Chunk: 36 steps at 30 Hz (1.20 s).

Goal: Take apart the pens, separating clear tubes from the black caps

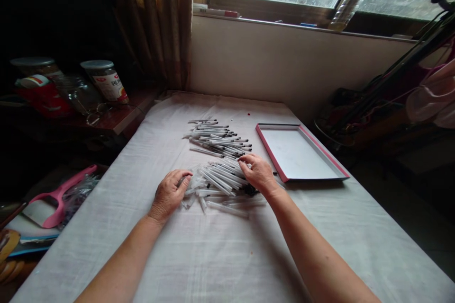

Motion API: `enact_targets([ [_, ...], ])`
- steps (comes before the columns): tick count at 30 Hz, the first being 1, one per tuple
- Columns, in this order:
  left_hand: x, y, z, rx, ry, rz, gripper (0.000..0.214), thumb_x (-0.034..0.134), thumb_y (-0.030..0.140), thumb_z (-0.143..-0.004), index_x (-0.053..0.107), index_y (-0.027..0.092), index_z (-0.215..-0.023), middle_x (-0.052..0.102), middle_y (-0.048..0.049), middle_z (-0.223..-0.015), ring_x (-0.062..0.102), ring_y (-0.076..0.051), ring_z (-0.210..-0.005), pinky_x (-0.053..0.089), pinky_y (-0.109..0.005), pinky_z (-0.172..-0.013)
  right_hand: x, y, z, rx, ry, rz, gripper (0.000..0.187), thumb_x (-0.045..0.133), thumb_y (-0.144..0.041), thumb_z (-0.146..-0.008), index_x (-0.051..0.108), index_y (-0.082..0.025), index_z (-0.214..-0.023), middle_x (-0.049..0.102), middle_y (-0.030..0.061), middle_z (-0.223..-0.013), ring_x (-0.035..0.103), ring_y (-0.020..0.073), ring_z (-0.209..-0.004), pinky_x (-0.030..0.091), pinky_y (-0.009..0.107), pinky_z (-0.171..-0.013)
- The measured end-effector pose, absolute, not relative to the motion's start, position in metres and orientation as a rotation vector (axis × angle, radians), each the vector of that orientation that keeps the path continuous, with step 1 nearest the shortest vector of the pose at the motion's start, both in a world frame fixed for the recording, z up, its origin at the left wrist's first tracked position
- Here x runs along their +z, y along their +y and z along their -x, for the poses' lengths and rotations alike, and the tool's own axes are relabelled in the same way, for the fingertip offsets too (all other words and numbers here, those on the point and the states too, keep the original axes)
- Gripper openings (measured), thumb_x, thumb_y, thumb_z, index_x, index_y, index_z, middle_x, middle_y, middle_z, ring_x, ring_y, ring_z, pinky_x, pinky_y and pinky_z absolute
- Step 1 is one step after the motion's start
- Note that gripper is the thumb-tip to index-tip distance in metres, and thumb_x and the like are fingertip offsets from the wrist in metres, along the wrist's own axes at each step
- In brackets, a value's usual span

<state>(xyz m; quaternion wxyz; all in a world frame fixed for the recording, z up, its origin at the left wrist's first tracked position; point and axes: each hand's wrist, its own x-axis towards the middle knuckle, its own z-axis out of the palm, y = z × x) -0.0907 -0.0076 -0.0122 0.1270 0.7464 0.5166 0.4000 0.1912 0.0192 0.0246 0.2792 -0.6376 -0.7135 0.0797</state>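
Observation:
A pile of clear pen barrels lies between my two hands on the white tablecloth. My left hand is at the pile's left edge, fingers curled and thumb drawn close to them; anything between the fingertips is too small or transparent to make out. At the upper right of the same pile, my right hand has thumb and fingers bent together by the barrel ends, its grip partly hidden. Black pen caps show below it. Beyond, dark-tipped pen refills lie in a loose heap.
A shallow pink-edged box lid lies open side up at the right. Jars and glasses stand on a dark side table at left. A pink-handled tool is beside the left table edge. Wall and window are behind.

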Motion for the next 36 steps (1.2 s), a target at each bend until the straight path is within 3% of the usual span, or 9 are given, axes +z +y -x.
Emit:
enact_targets([
  [5,-0.013,-0.007,0.091,1.175,1.498,-2.161,0.025,0.049,0.036,-0.092,0.069,0.021,-0.091,0.074,-0.0051,-0.09,0.068,-0.02,-0.087,0.054,-0.032,-0.083,0.038,0.053,-0.161,0.243,-2.205,1.922,0.029,0.049,-0.028,-0.089,0.075,-0.027,-0.103,0.075,0.004,-0.104,0.067,0.0202,-0.093,0.047,0.028,-0.076],
  [18,-0.015,-0.006,0.092,1.154,1.496,-2.146,0.024,0.049,0.035,-0.092,0.069,0.022,-0.091,0.073,-0.0046,-0.09,0.068,-0.02,-0.088,0.053,-0.032,-0.085,0.047,0.09,-0.127,0.191,-2.42,2.077,0.027,0.059,-0.019,-0.08,0.079,-0.025,-0.097,0.076,0.0104,-0.106,0.069,0.0278,-0.099,0.051,0.032,-0.08],
  [29,-0.015,-0.007,0.092,1.143,1.485,-2.157,0.023,0.049,0.034,-0.092,0.068,0.022,-0.09,0.073,-0.0041,-0.089,0.068,-0.02,-0.088,0.053,-0.031,-0.084,0.053,0.07,-0.139,0.14,-2.308,1.979,0.028,0.048,-0.028,-0.092,0.07,-0.024,-0.107,0.074,0.0095,-0.107,0.068,0.0257,-0.097,0.049,0.033,-0.077],
  [32,-0.015,-0.007,0.091,1.18,1.519,-2.164,0.021,0.049,0.033,-0.093,0.066,0.021,-0.098,0.072,-0.0046,-0.094,0.067,-0.019,-0.089,0.054,-0.031,-0.083,0.049,0.048,-0.15,0.273,-2.062,1.798,0.023,0.051,-0.031,-0.09,0.07,-0.023,-0.101,0.075,0.0064,-0.091,0.068,0.0218,-0.084,0.048,0.03,-0.073],
  [36,-0.014,-0.008,0.092,1.369,1.579,-2.263,0.03,0.054,0.035,-0.092,0.058,0.019,-0.118,0.067,-0.0093,-0.113,0.064,-0.022,-0.104,0.051,-0.035,-0.092,0.032,0.009,-0.161,0.693,-1.625,1.378,0.024,0.055,-0.039,-0.085,0.068,-0.019,-0.087,0.072,0.0048,-0.077,0.064,0.017,-0.068,0.048,0.027,-0.063],
])
